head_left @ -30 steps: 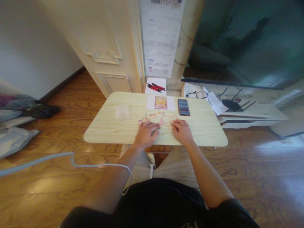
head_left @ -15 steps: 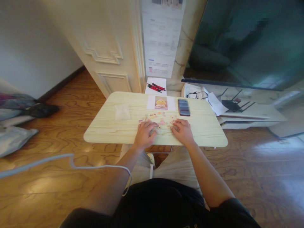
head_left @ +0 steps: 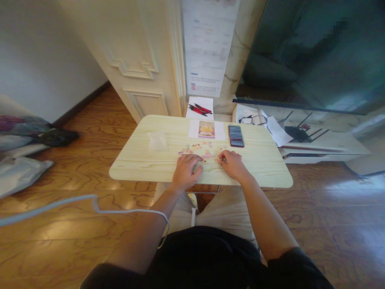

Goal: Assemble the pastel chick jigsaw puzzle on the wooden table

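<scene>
A person's left hand (head_left: 184, 170) curves loosely, fingers parted, over a round-cornered, wood-grain tabletop (head_left: 135, 162); the right hand (head_left: 234, 163) bunches its fingertips, whether around anything unclear. Small, flat, irregular pastel pieces (head_left: 207, 155) lie scattered by their fingertips. Beyond: a crinkled, translucent plastic bag (head_left: 158, 141), a slim rectangular phone (head_left: 236, 136), a yellow-figure print (head_left: 207, 129).

A wood-grain floor (head_left: 96, 253) is brightened by reflections (head_left: 64, 228) at lower left, bordered by a grey wall (head_left: 39, 48) at upper left and a white cabinet (head_left: 333, 150) at right.
</scene>
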The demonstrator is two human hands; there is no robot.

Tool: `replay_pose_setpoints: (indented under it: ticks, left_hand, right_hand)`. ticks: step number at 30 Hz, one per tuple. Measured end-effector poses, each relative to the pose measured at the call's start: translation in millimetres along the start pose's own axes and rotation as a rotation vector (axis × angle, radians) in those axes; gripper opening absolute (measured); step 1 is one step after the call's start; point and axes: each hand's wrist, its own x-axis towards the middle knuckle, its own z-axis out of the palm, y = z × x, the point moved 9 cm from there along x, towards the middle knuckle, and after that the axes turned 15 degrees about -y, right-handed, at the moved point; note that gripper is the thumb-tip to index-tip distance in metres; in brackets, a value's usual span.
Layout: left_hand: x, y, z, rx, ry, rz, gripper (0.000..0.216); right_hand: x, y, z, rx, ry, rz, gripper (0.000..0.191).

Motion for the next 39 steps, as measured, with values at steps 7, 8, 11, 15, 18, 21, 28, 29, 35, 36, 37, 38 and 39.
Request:
replay_pose_setpoints:
  ticks: [7, 8, 11, 15, 18, 21, 28, 29, 35, 36, 37, 38, 39]
  left_hand:
    - [2, 6, 4, 0.039, -0.046, 0.016, 0.031]
    - [3, 7, 5, 0.045, -0.051, 0.017, 0.031]
    - [3, 10, 6, 0.066, -0.067, 0.024, 0.032]
    - [2, 14, 9, 0.094, -0.083, 0.07, 0.031]
    - [1, 23, 13, 0.132, -0.112, 0.153, 0.029]
    - [0, 38, 24, 0.181, -0.189, 0.261, 0.03]
    - [2, 62, 43, 0.226, -0.306, 0.393, 0.041]
    - [3, 63, 44, 0.224, -0.317, 0.402, 0.042]
    - [1, 62, 51, 0.219, -0.36, 0.442, 0.05]
    - [1, 63, 52, 0.22, -0.365, 0.446, 0.051]
    - [1, 63, 52, 0.221, -0.367, 0.448, 0.052]
    - [1, 63, 52, 0.222, -0.366, 0.448, 0.053]
    - [2, 63, 51, 0.221, -0.363, 0.447, 0.054]
  right_hand:
    - [-9, -27, -5, 0.16, -0.031, -0.248, 0.03]
    - [-10, -27, -1, 0.185, -0.067, -0.242, 0.033]
    - [-10, -23, 9, 0.257, -0.157, -0.193, 0.033]
    - [-9, -24, 5, 0.151, -0.14, -0.22, 0.016]
    - [-7, -25, -6, 0.064, -0.061, -0.265, 0.021]
    - [-3, -24, -11, -0.001, -0.022, -0.269, 0.033]
    - [7, -27, 0, -0.021, -0.123, -0.275, 0.038]
    - [8, -27, 1, -0.027, -0.126, -0.276, 0.036]
    - [6, -25, -1, -0.077, -0.101, -0.27, 0.024]
    - [5, -25, -1, -0.089, -0.093, -0.27, 0.024]
    - [5, -24, 0, -0.1, -0.084, -0.269, 0.023]
    - [6, -24, 1, -0.11, -0.078, -0.265, 0.022]
    - [6, -23, 2, -0.116, -0.078, -0.26, 0.022]
